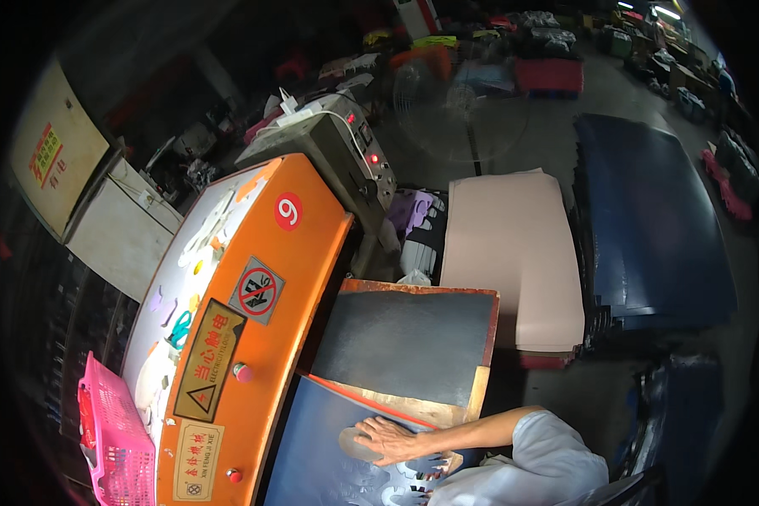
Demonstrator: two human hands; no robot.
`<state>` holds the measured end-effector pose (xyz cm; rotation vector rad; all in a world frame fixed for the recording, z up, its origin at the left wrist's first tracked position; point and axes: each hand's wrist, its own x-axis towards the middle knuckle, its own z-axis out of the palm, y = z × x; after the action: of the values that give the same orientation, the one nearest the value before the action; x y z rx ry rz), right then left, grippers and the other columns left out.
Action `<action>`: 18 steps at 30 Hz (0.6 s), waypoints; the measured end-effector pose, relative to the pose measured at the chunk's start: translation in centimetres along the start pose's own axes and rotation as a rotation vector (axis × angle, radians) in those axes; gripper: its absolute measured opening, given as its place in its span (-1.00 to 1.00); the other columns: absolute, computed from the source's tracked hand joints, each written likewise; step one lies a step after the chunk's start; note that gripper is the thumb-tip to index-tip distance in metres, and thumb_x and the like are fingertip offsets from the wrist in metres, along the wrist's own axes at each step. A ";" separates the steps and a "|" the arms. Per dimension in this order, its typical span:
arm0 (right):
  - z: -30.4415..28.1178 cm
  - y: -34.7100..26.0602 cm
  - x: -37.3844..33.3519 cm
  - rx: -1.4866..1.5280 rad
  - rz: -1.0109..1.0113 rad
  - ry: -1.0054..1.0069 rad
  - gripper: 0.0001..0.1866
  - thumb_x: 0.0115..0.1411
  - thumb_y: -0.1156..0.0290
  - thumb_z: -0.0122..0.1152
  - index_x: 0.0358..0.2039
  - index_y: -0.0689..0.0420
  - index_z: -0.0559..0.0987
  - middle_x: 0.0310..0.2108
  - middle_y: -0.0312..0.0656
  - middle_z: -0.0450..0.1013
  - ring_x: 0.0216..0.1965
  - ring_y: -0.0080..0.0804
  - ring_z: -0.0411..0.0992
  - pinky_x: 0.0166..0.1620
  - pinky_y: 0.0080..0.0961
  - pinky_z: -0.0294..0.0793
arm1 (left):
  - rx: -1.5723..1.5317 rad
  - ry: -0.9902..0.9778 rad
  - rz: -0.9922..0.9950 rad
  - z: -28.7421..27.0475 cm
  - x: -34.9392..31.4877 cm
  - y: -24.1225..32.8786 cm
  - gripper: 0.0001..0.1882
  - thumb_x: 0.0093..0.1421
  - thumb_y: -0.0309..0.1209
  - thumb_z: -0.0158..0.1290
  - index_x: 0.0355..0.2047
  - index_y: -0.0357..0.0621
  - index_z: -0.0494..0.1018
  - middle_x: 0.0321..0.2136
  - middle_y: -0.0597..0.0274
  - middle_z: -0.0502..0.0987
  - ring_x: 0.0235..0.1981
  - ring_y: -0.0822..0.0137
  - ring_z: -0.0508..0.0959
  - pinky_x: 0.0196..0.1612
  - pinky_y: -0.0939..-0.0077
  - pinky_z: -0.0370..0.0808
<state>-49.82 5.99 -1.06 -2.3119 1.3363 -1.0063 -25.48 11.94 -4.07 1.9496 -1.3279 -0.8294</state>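
Observation:
My right hand (388, 440) reaches in from the right, palm down, its fingers spread rather than curled. Its fingertips lie on the edge of a pale oval flat piece (358, 444), which rests on a dark blue sheet (312, 438). Close to the wrist, several grey-silver shapes with toothed edges (405, 482) lie on the same sheet; whether they are dies or cut pieces I cannot tell. My left hand is out of sight.
An orange press (266, 228) with red buttons stands left, scraps and teal-handled scissors (180, 329) on top. A pink basket (120, 430) adjoins it. Beyond the work sheet are a dark board (405, 337), a beige sheet stack (510, 244), a navy stack (649, 219) and a fan (460, 101).

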 end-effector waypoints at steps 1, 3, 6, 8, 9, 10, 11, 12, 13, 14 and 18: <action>-0.1 -0.1 -0.5 0.004 -0.007 -0.015 -0.10 0.03 0.05 0.51 0.28 0.28 0.38 0.34 0.26 0.18 0.29 0.17 0.20 0.30 0.02 0.30 | -0.033 -0.025 -0.040 0.4 0.0 0.1 -0.65 0.38 -0.17 0.14 -0.40 -0.20 0.46 -0.58 0.12 0.51 -0.56 0.16 0.52 -0.46 0.19 0.44; -0.3 -0.4 -0.9 0.015 0.009 -0.029 -0.11 0.02 0.05 0.50 0.26 0.28 0.39 0.34 0.26 0.19 0.28 0.15 0.21 0.29 0.00 0.29 | -0.080 -0.073 -0.116 1.1 -0.1 0.3 -0.66 0.38 -0.17 0.15 -0.39 -0.19 0.46 -0.58 0.14 0.51 -0.56 0.17 0.51 -0.46 0.20 0.43; -0.3 -0.5 -0.7 0.016 0.007 0.016 -0.11 -0.02 0.05 0.51 0.24 0.29 0.42 0.31 0.25 0.22 0.23 0.09 0.25 0.26 -0.04 0.29 | -0.131 -0.122 -0.179 1.6 -0.2 0.7 -0.67 0.38 -0.17 0.16 -0.38 -0.18 0.46 -0.58 0.16 0.50 -0.57 0.20 0.51 -0.47 0.22 0.43; -0.1 -0.4 -0.4 0.017 0.007 0.058 -0.11 -0.07 0.06 0.53 0.20 0.32 0.45 0.28 0.28 0.26 0.21 0.08 0.27 0.23 -0.07 0.30 | -0.153 -0.141 -0.202 1.7 -0.6 1.0 -0.68 0.38 -0.18 0.17 -0.37 -0.18 0.45 -0.59 0.17 0.49 -0.57 0.21 0.50 -0.48 0.24 0.43; 0.1 -0.4 -0.1 0.014 0.001 0.092 -0.11 -0.07 0.06 0.53 0.20 0.32 0.46 0.28 0.27 0.26 0.20 0.08 0.28 0.23 -0.08 0.30 | -0.163 -0.147 -0.216 1.8 -0.8 1.1 -0.68 0.37 -0.18 0.17 -0.36 -0.17 0.45 -0.59 0.18 0.49 -0.57 0.22 0.50 -0.48 0.24 0.43; 0.2 -0.4 -0.1 0.012 0.004 0.098 -0.12 -0.07 0.06 0.53 0.20 0.32 0.46 0.27 0.27 0.27 0.20 0.08 0.28 0.23 -0.08 0.31 | -0.171 -0.155 -0.224 1.8 -1.1 1.2 -0.69 0.37 -0.18 0.17 -0.36 -0.17 0.45 -0.59 0.19 0.49 -0.58 0.23 0.50 -0.48 0.25 0.43; 0.4 -0.3 0.1 0.013 -0.006 0.134 -0.12 -0.08 0.07 0.53 0.19 0.32 0.47 0.27 0.27 0.27 0.19 0.08 0.29 0.23 -0.09 0.32 | -0.179 -0.162 -0.236 1.8 -1.3 1.3 -0.69 0.37 -0.18 0.18 -0.35 -0.17 0.45 -0.59 0.19 0.48 -0.58 0.24 0.49 -0.48 0.26 0.43; 0.4 -0.3 0.1 0.014 0.008 0.121 -0.12 -0.08 0.07 0.54 0.20 0.32 0.47 0.26 0.27 0.28 0.18 0.07 0.29 0.22 -0.09 0.32 | -0.188 -0.168 -0.241 1.9 -1.6 1.4 -0.69 0.37 -0.19 0.18 -0.35 -0.16 0.45 -0.59 0.20 0.48 -0.58 0.25 0.49 -0.49 0.26 0.43; 0.5 -0.3 0.4 0.023 0.006 0.134 -0.11 -0.08 0.07 0.54 0.20 0.31 0.46 0.26 0.26 0.29 0.18 0.07 0.30 0.22 -0.09 0.33 | -0.197 -0.170 -0.252 1.9 -1.9 1.4 -0.70 0.37 -0.19 0.18 -0.34 -0.16 0.45 -0.59 0.21 0.48 -0.58 0.25 0.49 -0.49 0.27 0.43; 0.4 -0.3 0.4 0.032 0.015 0.118 -0.11 -0.08 0.08 0.54 0.20 0.31 0.46 0.25 0.26 0.29 0.17 0.07 0.30 0.21 -0.09 0.34 | -0.206 -0.171 -0.262 1.8 -2.1 1.4 -0.70 0.37 -0.19 0.19 -0.34 -0.16 0.44 -0.59 0.21 0.48 -0.58 0.26 0.49 -0.49 0.28 0.43; 0.1 -0.2 1.2 0.049 0.016 0.152 -0.13 -0.06 0.06 0.54 0.20 0.29 0.48 0.23 0.26 0.30 0.17 0.07 0.30 0.21 -0.07 0.33 | -0.260 -0.164 -0.303 0.7 -3.6 0.7 -0.71 0.37 -0.20 0.20 -0.32 -0.14 0.44 -0.59 0.24 0.46 -0.59 0.29 0.48 -0.50 0.30 0.43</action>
<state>-49.25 5.08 -0.48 -2.2239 1.3670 -1.2177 -27.42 15.02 -3.45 1.9298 -0.9642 -1.2647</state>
